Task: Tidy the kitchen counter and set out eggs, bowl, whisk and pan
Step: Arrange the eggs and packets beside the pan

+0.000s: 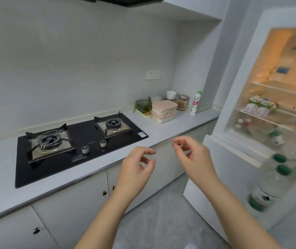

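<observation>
My left hand [136, 168] and my right hand [192, 155] hover in the air in front of the counter edge, fingers loosely curled, holding nothing. The grey kitchen counter [170, 128] runs from lower left to the back right corner. A black two-burner gas hob [78, 148] is set into it. To the right a fridge [269, 97] stands with its door open, lit inside; cartons sit on a shelf and green-capped bottles fill the door rack. No eggs, bowl, whisk or pan can be made out.
At the back right of the counter stand two stacked pink lidded boxes [164, 111], a green lidded container [143, 106], a jar [183, 102], a cup and a white spray bottle [195, 102]. The open fridge door [233, 177] juts into the floor space on the right.
</observation>
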`<state>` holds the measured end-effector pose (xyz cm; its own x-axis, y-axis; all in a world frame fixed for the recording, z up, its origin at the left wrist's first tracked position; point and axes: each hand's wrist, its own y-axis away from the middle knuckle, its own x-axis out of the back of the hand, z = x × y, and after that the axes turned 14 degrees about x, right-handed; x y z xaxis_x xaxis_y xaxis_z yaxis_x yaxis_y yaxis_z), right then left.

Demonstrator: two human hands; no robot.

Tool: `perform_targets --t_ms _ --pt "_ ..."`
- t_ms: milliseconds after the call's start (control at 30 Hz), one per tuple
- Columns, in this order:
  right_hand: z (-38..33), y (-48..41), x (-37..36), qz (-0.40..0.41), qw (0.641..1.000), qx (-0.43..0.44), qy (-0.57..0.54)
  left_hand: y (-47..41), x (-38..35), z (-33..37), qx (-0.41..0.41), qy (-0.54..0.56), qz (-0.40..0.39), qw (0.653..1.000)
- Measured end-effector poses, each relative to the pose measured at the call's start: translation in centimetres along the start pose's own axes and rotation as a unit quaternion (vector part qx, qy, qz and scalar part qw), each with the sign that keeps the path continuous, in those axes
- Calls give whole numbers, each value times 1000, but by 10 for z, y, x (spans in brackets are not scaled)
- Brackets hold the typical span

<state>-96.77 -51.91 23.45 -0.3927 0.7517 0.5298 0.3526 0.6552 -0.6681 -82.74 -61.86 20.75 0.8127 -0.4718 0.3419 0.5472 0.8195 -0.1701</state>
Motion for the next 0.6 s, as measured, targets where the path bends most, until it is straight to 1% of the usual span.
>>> perform_targets --t_ms 133,267,367,467,533,600 --pt "-8 6 65 7 997 56 60 29 -38 30 -21 22 -11 999" --pt "-14 20 135 -24 984 129 118 56 -84 59 -39 22 -44 998" --pt "-13 33 194 -38 969 180 167 75 -121 84 -70 34 -52 996" --pt "-9 43 257 -45 944 241 218 98 -168 109 -79 63 -34 994" --pt "-5 50 295 -57 918 301 252 117 -206 124 -76 93 -18 993" --pt "-1 49 317 -69 892 354 271 129 -232 133 -73 107 -14 992"
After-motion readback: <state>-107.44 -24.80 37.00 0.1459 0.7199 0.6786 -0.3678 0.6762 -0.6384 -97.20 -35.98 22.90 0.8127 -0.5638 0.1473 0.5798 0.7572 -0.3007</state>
